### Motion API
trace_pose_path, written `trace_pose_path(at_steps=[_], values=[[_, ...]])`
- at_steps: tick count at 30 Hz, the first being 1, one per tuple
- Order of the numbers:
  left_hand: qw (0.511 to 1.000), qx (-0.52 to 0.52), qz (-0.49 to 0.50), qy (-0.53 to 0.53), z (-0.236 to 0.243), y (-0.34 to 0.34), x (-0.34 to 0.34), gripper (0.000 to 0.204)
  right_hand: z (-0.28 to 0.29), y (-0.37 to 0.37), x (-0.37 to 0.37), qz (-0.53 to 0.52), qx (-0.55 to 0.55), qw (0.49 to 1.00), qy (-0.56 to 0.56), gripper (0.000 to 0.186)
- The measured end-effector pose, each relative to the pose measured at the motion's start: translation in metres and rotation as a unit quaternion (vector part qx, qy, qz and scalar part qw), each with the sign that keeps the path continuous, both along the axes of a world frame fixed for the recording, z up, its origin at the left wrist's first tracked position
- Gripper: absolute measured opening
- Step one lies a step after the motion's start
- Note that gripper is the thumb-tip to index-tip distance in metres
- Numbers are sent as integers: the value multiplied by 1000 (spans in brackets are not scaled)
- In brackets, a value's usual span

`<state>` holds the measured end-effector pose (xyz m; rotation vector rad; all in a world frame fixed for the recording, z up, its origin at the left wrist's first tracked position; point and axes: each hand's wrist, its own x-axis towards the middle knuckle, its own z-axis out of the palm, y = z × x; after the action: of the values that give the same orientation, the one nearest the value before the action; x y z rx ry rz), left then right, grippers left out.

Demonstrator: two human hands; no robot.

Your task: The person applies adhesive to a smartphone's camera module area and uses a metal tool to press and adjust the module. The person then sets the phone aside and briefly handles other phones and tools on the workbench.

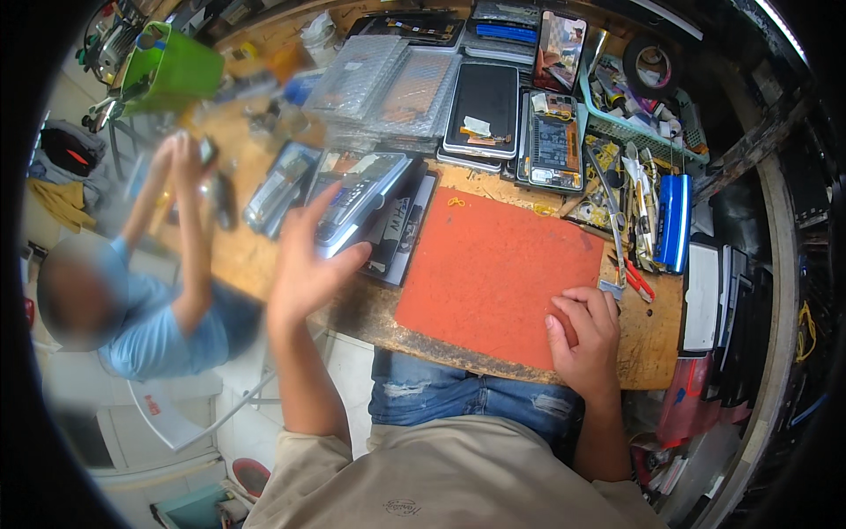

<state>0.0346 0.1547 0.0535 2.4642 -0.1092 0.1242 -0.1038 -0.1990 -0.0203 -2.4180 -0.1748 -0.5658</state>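
Observation:
My left hand (304, 269) reaches over the bench's left part, thumb and index finger spread wide around the near corner of an opened tablet-like device (363, 196). The index finger overlaps its left side; the thumb stands apart from its edge. That device lies tilted on a stack, above a black panel (385, 242) with light handwriting. On the right edge of an orange work mat (493, 273) rests my right hand (589, 339), its fingers curled loosely inward, with nothing visible in them. A small yellow rubber band (456, 202) lies near the mat's far edge.
Bubble-wrapped panels (414, 88), a black tablet (481, 110) and an opened device (552, 141) fill the back. Right of the mat are red-handled pliers (639, 280), a blue bar-shaped thing (673, 222) and a green basket (634, 128). A person in blue (167, 309) sits at left.

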Motion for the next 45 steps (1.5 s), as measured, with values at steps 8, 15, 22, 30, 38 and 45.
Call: trace_pose_path(at_steps=[8, 15, 22, 30, 38, 45], values=[[992, 16, 56, -114, 13, 32, -25, 84, 1, 1, -1, -1, 3, 1000, 9, 29], [984, 36, 84, -152, 11, 40, -28, 83, 2, 2, 0, -3, 0, 1000, 7, 28], [993, 49, 32, -99, -31, -18, -29, 87, 0, 0, 0, -4, 3, 1000, 10, 26], [976, 174, 44, -126, -57, -65, -25, 82, 2, 1, 0, -3, -3, 1000, 12, 24], [969, 148, 80, -181, -46, 6, 28, 56, 1, 1, 0, -3, 3, 1000, 11, 24], [980, 143, 93, -99, -50, 16, 58, 73, 1, 1, 0, -4, 6, 1000, 8, 26]])
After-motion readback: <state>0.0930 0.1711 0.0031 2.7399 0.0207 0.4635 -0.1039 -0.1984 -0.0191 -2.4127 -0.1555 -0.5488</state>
